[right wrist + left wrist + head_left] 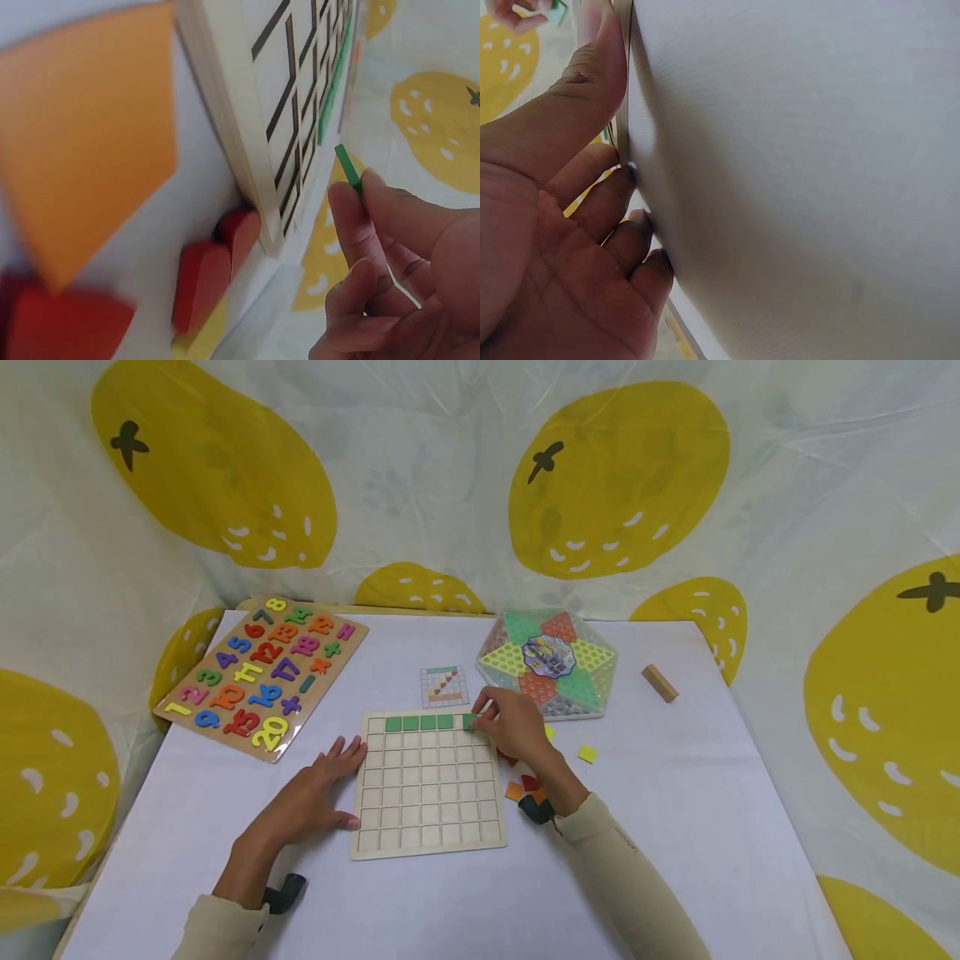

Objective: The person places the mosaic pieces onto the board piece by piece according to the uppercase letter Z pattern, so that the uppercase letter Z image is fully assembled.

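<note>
A square wooden grid board (pixel 430 816) lies flat on the white table. Along its top row sit several green square tiles (pixel 410 723), with the top-left cell bare. My right hand (pixel 516 725) pinches one more green tile (pixel 346 166) between thumb and index finger, over the right end of that row. At the board's left edge rests my left hand (pixel 318 789), fingers spread and thumb apart, touching the side. Beside the board's right edge, partly behind the right arm, are red pieces (pixel 201 283) and orange tiles (pixel 513 791).
Behind the board lies a small pattern card (pixel 444 686). A number puzzle board (pixel 247 672) is at the left, a hexagonal star-pattern game board (pixel 588 685) at the back right. Yellow tiles (pixel 587 753) lie near the right hand; a wooden block (pixel 659 682) is farther right.
</note>
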Action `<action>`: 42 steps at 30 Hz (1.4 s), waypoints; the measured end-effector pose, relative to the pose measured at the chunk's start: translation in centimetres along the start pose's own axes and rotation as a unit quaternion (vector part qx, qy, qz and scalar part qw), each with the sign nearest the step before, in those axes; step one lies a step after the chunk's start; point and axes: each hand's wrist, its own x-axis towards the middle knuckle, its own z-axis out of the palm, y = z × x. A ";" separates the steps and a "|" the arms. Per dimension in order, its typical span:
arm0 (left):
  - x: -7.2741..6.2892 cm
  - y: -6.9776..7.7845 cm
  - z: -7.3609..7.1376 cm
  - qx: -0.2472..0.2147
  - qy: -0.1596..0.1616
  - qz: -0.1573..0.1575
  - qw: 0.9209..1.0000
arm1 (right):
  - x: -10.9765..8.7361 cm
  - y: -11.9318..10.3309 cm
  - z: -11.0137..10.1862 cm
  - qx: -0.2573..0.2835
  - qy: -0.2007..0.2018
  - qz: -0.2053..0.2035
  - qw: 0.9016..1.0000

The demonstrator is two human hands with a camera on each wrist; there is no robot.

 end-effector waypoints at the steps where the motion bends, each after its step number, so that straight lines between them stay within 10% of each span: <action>1: 0.0 0.0 0.0 0.000 0.000 0.001 1.000 | 0.3 -0.1 0.3 -0.003 -0.001 0.002 1.000; 22: 0.0 -0.2 0.1 -0.008 -0.005 -0.004 1.000 | 2.1 -1.2 1.7 -0.034 -0.016 0.032 0.999; 42: 0.3 -0.4 0.1 -0.020 -0.010 -0.002 1.000 | -2.1 2.1 -2.3 -0.076 -0.098 0.079 0.989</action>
